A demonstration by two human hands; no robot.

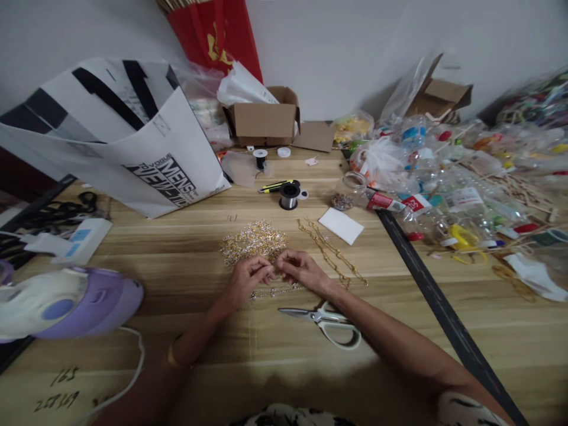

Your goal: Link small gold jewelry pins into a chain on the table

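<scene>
My left hand [252, 277] and my right hand [302, 269] come together low over the table, thumbs and fingers pinched almost tip to tip. Whatever lies in either pinch is too small to make out. Right behind them is a pile of gold and clear beads [255, 239], tangled like chains. A silvery beaded chain [273, 291] stretches on the wood just below my fingers. Gold beaded chains [328, 254] lie to the right of my right hand. Scissors [326, 322] with pale handles rest under my right forearm, partly covered by it.
Behind the pile stand a wire spool [289, 196], a yellow-black cutter [275, 186] and a bead jar [348, 192]. A white card [341, 225] lies nearby. Plastic bottles [461, 198] crowd the right; a white bag [133, 148] and purple iron [93, 302] occupy the left.
</scene>
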